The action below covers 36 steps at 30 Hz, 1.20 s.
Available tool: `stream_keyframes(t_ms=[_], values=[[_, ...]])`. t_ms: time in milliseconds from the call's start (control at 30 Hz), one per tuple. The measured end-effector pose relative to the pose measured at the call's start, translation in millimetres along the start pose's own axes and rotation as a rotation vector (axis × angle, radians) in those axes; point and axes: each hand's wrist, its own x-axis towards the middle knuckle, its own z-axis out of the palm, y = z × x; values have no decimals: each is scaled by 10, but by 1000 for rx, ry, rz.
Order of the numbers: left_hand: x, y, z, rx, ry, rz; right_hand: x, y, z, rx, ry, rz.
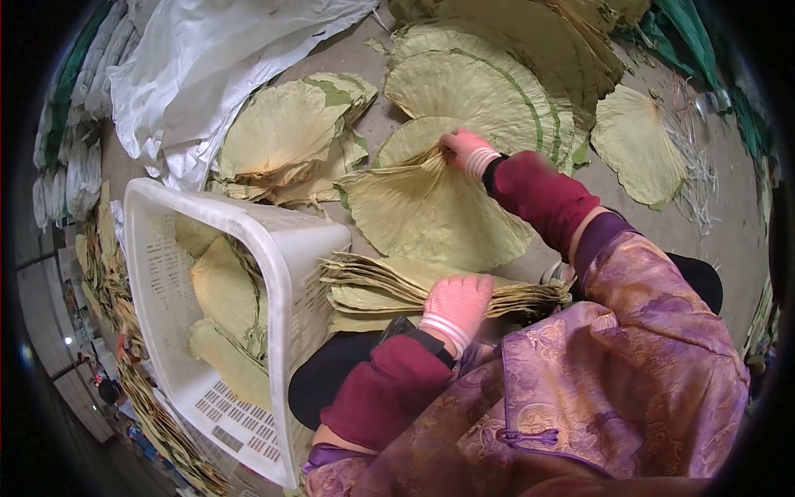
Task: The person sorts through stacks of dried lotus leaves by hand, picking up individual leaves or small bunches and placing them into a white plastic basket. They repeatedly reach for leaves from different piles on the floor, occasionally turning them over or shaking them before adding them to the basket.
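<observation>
My right hand (pixel 469 152), in a pink glove, is closed with its fingertips pinching the gathered upper edge of a pale green dried lotus leaf (pixel 435 211). That leaf fans out below the fingers over the floor. Lower down, my left hand (pixel 457 311), also gloved in pink, is closed on a thick stack of folded dried lotus leaves (pixel 385 282) across my lap. The underside of its grip is hidden. Just beyond my right hand lie large overlapping round leaves (pixel 472 91) with dark green streaks.
A white plastic basket (pixel 277 273) lies on its side at left with several folded leaves (pixel 224 286) inside. Behind it are another leaf pile (pixel 281 137) and a white plastic sack (pixel 215 74). A single leaf (pixel 638 145) lies at right beside pale loose strings (pixel 700 178).
</observation>
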Motion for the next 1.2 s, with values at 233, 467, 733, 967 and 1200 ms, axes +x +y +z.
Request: stream_keyframes(t_ms=[233,467,733,967,1200], values=[[-5,-22,-10,-7,-55,-2,-382,520,-631,338,173,86],[-2,-45,0,51,196,51,-1338,-209,-456,647,92,-199],[-56,-12,218,174,329,140,-1826,-451,-452,1132,-811,-138],[-34,-79,19,83,61,-47,-2037,-412,-484,1324,-658,-15],[-135,-569,-654,-251,912,-231,-2071,-488,-2368,991,740,-213]])
